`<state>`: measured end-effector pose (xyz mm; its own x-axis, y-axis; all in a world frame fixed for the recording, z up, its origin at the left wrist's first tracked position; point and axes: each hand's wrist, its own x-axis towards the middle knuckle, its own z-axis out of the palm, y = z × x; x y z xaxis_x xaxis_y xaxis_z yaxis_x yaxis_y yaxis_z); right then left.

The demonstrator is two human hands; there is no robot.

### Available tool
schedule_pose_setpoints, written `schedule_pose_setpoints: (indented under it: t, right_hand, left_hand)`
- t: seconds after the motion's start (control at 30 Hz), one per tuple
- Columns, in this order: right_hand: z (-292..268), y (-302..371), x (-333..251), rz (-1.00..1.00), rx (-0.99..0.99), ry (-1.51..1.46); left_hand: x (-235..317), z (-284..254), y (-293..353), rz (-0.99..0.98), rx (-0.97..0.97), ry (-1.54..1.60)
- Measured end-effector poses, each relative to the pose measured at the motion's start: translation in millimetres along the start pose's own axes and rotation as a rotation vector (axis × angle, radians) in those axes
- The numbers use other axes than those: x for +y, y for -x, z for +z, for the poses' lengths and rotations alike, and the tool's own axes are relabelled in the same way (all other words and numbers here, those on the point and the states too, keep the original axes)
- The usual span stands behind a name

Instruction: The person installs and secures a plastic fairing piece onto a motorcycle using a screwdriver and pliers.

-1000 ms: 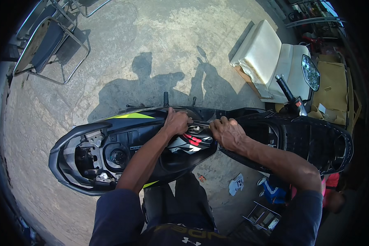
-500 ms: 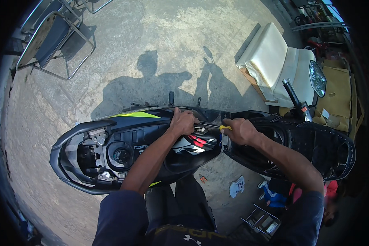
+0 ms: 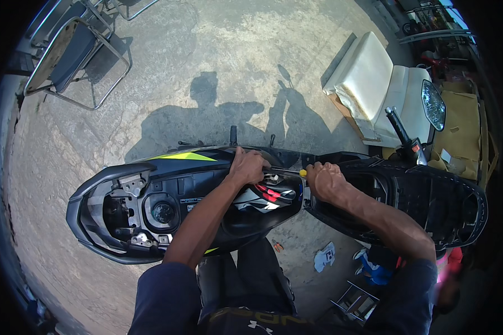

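A black scooter with yellow-green trim (image 3: 187, 157) lies across the view, its seat (image 3: 430, 195) tipped up to the right. My right hand (image 3: 328, 181) is closed round the yellow handle of a screwdriver (image 3: 288, 171) at the far rim of the storage bay. The shaft runs left, toward the fingers of my left hand (image 3: 247, 167). That hand is bent over the same rim, thumb on the side panel; what its fingers pinch, and the screwdriver's tip, are hidden. Below the shaft, a bundle with red, white and black patches (image 3: 267, 196) sits in the bay.
A handlebar (image 3: 398, 125) with a mirror (image 3: 433, 105) rises at the right. Beyond it stand a white cushioned seat (image 3: 369, 72) and cardboard (image 3: 461, 125). A metal-framed chair (image 3: 75, 61) is at the far left. Orange-handled pliers (image 3: 278, 245) and a white cloth (image 3: 324, 257) lie on the ground.
My right hand has turned on the screwdriver: its stretched-out finger is now drawn in, and the knuckles cover more of the yellow handle. My left hand stays in place.
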<state>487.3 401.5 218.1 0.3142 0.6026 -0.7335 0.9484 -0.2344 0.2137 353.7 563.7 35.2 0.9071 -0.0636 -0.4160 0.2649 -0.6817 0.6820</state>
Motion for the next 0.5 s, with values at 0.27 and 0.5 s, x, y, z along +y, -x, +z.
schedule_pose_setpoints:
  t: [0.27,0.5]
  right_hand:
    - [-26,13,5,-0.028,-0.031,-0.324]
    - [7,5,19,-0.226,0.295,-0.159]
  left_hand:
    - [3,-5,3,-0.043,-0.007,0.002]
    - [7,-10,3,-0.034,-0.012,0.003]
